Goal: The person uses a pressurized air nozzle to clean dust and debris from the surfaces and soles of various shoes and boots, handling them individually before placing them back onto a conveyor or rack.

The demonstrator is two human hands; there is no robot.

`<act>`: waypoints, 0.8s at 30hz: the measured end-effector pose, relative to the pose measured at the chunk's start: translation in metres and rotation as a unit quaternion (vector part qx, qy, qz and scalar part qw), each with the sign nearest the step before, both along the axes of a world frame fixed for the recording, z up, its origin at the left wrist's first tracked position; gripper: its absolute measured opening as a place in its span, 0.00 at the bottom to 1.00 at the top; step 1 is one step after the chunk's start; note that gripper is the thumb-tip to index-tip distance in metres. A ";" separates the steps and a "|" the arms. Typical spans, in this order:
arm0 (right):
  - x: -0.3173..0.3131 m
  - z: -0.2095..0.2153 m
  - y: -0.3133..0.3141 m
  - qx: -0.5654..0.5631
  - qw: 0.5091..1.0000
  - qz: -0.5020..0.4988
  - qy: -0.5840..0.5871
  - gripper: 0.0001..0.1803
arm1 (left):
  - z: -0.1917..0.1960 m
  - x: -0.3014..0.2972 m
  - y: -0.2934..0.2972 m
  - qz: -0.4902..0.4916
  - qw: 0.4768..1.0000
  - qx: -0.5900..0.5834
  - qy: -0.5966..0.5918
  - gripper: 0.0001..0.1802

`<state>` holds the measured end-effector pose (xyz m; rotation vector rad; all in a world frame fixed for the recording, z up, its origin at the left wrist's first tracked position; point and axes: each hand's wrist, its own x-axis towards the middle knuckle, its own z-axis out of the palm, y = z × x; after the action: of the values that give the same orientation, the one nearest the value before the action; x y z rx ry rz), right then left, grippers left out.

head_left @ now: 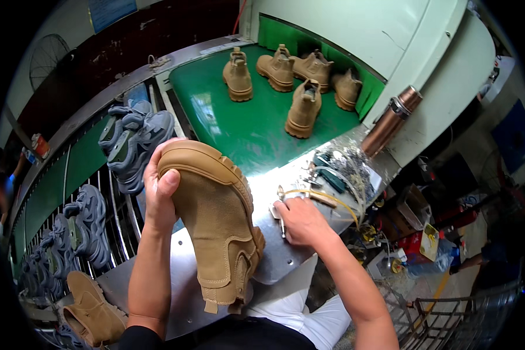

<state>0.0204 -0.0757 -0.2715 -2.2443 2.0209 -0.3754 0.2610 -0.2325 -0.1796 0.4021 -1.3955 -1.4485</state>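
Note:
My left hand (159, 189) grips a tan ankle boot (213, 198) by its toe, thumb over the toe and fingers behind it. The boot hangs toe up, its chunky sole facing right and its shaft with a pull tab pointing down at me. To the right, over the metal table, my right hand (304, 221) is closed around a slim metal tool (282, 191), partly hidden by the fingers. A yellow hose (326, 193) runs beside that tool.
Several tan boots stand on a green conveyor belt (207, 116) ahead. Grey sneakers (137, 143) line a rack at left, and another tan boot (93, 312) lies near left. Cluttered tools (338, 169) and a copper-coloured thermos (391, 122) occupy the table's right side.

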 end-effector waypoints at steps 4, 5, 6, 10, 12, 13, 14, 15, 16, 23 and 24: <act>0.037 0.012 0.032 -0.203 0.926 -0.111 -0.299 0.29 | -0.003 0.016 -0.035 -0.018 0.998 -0.009 -0.058 0.33; 0.051 0.031 0.047 -0.132 0.864 -0.142 -0.465 0.28 | -0.004 0.022 -0.039 -0.004 0.996 -0.017 -0.083 0.31; 0.064 0.035 0.051 -0.214 0.831 -0.093 -0.505 0.28 | -0.004 0.019 -0.039 -0.002 0.997 -0.011 -0.073 0.31; 0.083 0.074 0.031 -0.233 0.856 0.000 -0.461 0.27 | -0.007 0.013 -0.042 -0.002 0.998 -0.002 -0.061 0.30; 0.080 0.083 0.011 -0.237 0.860 0.017 -0.451 0.27 | -0.007 0.010 -0.043 -0.004 0.998 0.002 -0.057 0.30; 0.081 0.084 0.003 -0.237 0.855 0.017 -0.462 0.27 | -0.007 0.010 -0.044 0.001 0.998 0.001 -0.057 0.31; 0.081 0.083 -0.002 -0.236 0.848 0.015 -0.474 0.27 | -0.008 0.007 -0.046 -0.003 0.998 0.006 -0.056 0.30; 0.081 0.073 -0.010 -0.272 0.836 0.023 -0.475 0.27 | -0.010 0.004 -0.048 -0.007 0.998 0.010 -0.056 0.30; 0.080 0.074 -0.007 -0.271 0.846 0.003 -0.459 0.26 | -0.012 0.001 -0.050 -0.011 0.998 0.015 -0.055 0.30; 0.091 0.044 0.018 -0.258 0.846 -0.089 -0.458 0.25 | -0.019 0.002 -0.061 -0.024 0.997 0.053 -0.043 0.30; 0.092 0.041 0.021 -0.250 0.840 -0.081 -0.475 0.25 | -0.020 0.001 -0.062 -0.025 0.997 0.051 -0.043 0.30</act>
<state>0.1123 -0.0549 -0.2310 -1.4797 1.6040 -1.7774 0.2617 -0.2947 -0.1996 0.5033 -1.4114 -1.5633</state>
